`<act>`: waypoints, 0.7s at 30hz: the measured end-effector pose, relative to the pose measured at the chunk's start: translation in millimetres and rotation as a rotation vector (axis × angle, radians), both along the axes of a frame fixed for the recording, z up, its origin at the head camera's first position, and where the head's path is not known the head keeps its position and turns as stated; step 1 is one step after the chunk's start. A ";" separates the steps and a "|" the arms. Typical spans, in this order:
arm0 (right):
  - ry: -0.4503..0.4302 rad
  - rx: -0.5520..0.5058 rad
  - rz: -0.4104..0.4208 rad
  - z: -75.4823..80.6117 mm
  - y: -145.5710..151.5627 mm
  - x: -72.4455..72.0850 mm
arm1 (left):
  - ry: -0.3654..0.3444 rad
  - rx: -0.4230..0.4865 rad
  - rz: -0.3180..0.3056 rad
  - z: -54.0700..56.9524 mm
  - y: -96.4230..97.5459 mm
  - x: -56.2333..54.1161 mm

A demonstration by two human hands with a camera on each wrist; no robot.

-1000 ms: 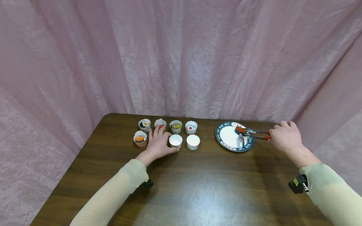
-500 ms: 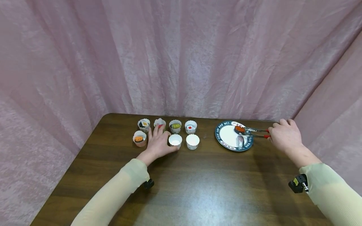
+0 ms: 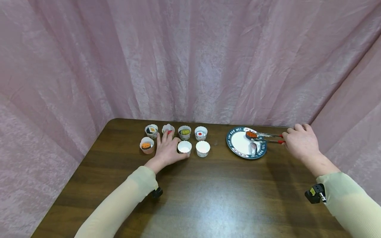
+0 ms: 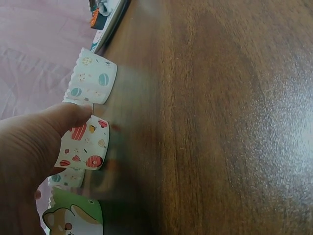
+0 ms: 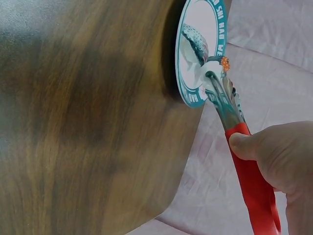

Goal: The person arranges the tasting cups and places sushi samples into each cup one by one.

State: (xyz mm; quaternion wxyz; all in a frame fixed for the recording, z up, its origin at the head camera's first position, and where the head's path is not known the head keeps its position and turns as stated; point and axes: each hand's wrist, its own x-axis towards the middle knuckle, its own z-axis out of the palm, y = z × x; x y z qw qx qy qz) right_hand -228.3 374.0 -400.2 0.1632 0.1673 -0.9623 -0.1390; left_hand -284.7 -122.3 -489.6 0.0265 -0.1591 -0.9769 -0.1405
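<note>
My left hand [image 3: 167,150] holds an empty white paper baking cup [image 3: 185,147] in the front row, its thumb at the rim. In the left wrist view this cup's printed wall [image 4: 84,152] shows below the thumb. At the right, my right hand [image 3: 302,143] grips metal tongs [image 5: 252,181] by their red handles. Their tips are at a piece of sushi topped with orange roe [image 3: 251,135], over a white plate with a dark lettered rim [image 3: 232,148]. A silvery fish-topped sushi piece [image 3: 253,149] lies on that plate, nearer to me.
Another empty white cup [image 3: 203,149] stands right of the held one. Left and behind are cups with toy-like sushi: an orange-topped piece [image 3: 146,145], a green-topped piece [image 3: 185,132] and a white roll with red centre [image 3: 200,134], among others. A pink curtain [image 3: 190,66] hangs behind the table.
The tongs and the roe sushi have shifted very slightly up in the head view relative to the plate. My left hand stays in place at the cup.
</note>
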 end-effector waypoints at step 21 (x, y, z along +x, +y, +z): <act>0.168 -0.014 0.238 21.9 -45.8 -5.7 | -0.005 -0.008 -0.003 -0.9 2.5 -4.3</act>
